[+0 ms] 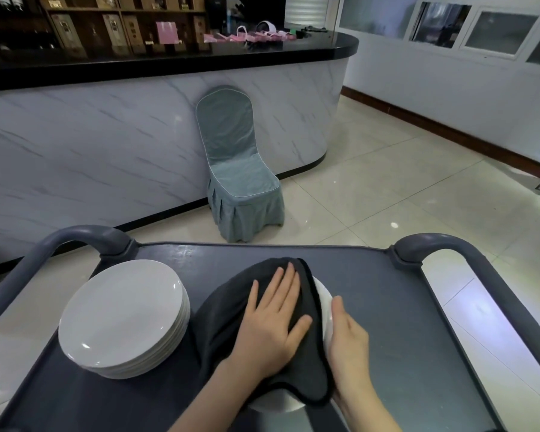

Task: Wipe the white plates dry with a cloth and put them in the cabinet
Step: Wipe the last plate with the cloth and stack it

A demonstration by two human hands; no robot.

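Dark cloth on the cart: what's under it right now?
A white plate: only its right rim and near edge show. The rest is covered by the cloth and the left hand pressing flat on it, so whether it's a single plate can't be told.

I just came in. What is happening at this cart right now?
A person is wiping a white plate that lies on the grey cart. The left hand presses a dark cloth flat on the plate, fingers spread. The right hand is at the plate's right rim, but its fingers are hidden. A stack of white plates sits on the cart to the left, apart from the cloth-covered one.
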